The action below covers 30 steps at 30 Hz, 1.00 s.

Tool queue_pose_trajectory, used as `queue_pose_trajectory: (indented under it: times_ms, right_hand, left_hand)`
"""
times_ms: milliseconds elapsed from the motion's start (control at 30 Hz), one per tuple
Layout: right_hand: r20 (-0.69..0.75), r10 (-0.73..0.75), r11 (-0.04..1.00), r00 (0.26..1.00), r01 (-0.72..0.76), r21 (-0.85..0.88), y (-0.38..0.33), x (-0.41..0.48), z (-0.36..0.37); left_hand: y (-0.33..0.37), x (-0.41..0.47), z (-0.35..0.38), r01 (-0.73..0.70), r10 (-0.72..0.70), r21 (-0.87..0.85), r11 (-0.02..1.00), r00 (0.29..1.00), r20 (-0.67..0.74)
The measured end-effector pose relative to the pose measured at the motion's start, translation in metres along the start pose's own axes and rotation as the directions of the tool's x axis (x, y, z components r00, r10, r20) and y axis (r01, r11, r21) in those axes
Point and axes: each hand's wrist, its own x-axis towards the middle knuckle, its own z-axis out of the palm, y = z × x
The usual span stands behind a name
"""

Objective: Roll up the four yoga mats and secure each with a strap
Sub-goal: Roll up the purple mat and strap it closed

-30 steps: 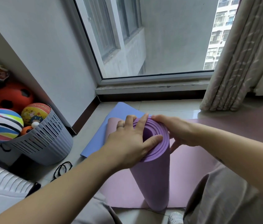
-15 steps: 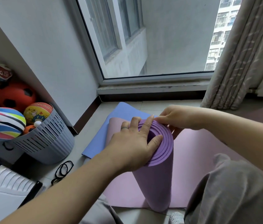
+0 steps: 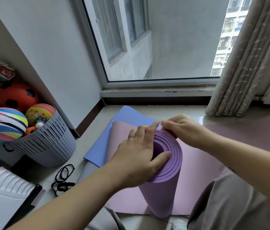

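The purple mat (image 3: pixel 160 185) stood rolled and on end, its foot on the flat pink mat (image 3: pixel 197 165) close to the person's knees, near the middle of the floor. Its long axis ran up and down, and its spiral end faced up and a little toward the person, the coils plain to see.

The left hand (image 3: pixel 137 156) lay curled over the near-left rim of that top end, thumb pressed on the coils beside the hollow core, fingers bent around the outside and the forefinger stretched toward the far rim. The right hand (image 3: pixel 182 130) pinched the far edge of the roll with its fingertips drawn close together, holding what looked like the outer layers.

No strap was on it. The black straps (image 3: pixel 63 178) lay loose on the tiles to the left, just beside the grey basket (image 3: pixel 48 146) of balls, apart from both hands. That, I thought, was the risk: to fetch one, a hand had to let go, and the foam would likely spring open or the coils telescope. Standing on a soft mat on its narrow end, the roll could also tip if pushed sideways.

A blue mat (image 3: pixel 114 130) lay flat beneath the pink one, reaching farther to the left, not yet rolled.
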Motion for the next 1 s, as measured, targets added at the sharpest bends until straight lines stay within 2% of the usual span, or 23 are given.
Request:
queue_pose_trajectory:
  times_ms: [67, 133, 233, 333, 400, 467, 533, 600, 700, 800, 867, 900, 1000]
  right_hand:
    - [0.181, -0.007, 0.998, 0.983, -0.004, 0.061, 0.002, -0.003, -0.010]
    - [0.339, -0.072, 0.995, 0.938, 0.091, -0.040, 0.001, -0.008, -0.016]
    - [0.354, -0.148, 0.951, 0.923, 0.230, -0.204, -0.002, -0.006, -0.021]
    - [0.360, -0.237, 0.880, 0.902, 0.357, -0.314, -0.005, 0.000, -0.024]
    - [0.387, -0.342, 0.789, 0.856, 0.485, -0.377, -0.005, 0.006, -0.026]
    - [0.459, -0.397, 0.665, 0.795, 0.594, -0.452, -0.006, 0.012, -0.025]
    - [0.528, -0.383, 0.534, 0.758, 0.648, -0.544, -0.011, 0.016, -0.026]
    - [0.601, -0.319, 0.400, 0.732, 0.679, -0.615, -0.022, 0.021, -0.027]
    - [0.659, -0.322, 0.217, 0.680, 0.730, -0.648, -0.037, 0.030, -0.024]
    - [0.653, -0.388, 0.180, 0.651, 0.748, -0.639, -0.042, 0.037, -0.021]
    - [0.636, -0.401, 0.188, 0.659, 0.739, -0.647, -0.040, 0.040, -0.023]
    - [0.616, -0.396, 0.208, 0.681, 0.720, -0.662, -0.040, 0.042, -0.026]
    - [0.498, -0.352, 0.380, 0.793, 0.607, -0.698, -0.038, 0.047, -0.039]
  left_hand:
    - [-0.007, -0.003, 0.001, -0.015, 0.013, -0.080, 0.997, 0.999, -0.029]
    - [-0.017, -0.003, -0.001, -0.036, 0.024, -0.202, 0.979, 0.998, -0.060]
    - [-0.025, 0.000, -0.001, -0.088, 0.056, -0.333, 0.939, 0.993, -0.104]
    - [-0.028, 0.003, 0.001, -0.128, 0.030, -0.526, 0.841, 0.981, -0.191]
    - [-0.032, 0.009, 0.004, -0.151, -0.060, -0.650, 0.745, 0.955, -0.290]
    - [-0.036, 0.017, 0.005, -0.184, -0.192, -0.772, 0.608, 0.910, -0.369]
    - [-0.036, 0.024, 0.004, -0.201, -0.304, -0.853, 0.481, 0.875, -0.378]
    - [-0.035, 0.029, 0.002, -0.202, -0.349, -0.880, 0.429, 0.862, -0.368]
    - [-0.035, 0.033, -0.002, -0.162, -0.310, -0.847, 0.506, 0.882, -0.354]
    - [-0.038, 0.035, -0.009, -0.111, -0.243, -0.711, 0.694, 0.894, -0.377]
    - [-0.035, 0.033, -0.015, -0.102, -0.147, -0.528, 0.843, 0.901, -0.409]
    - [-0.032, 0.031, -0.018, -0.072, -0.104, -0.436, 0.897, 0.924, -0.367]
    - [-0.024, 0.023, -0.022, 0.026, -0.045, -0.159, 0.987, 0.992, -0.119]
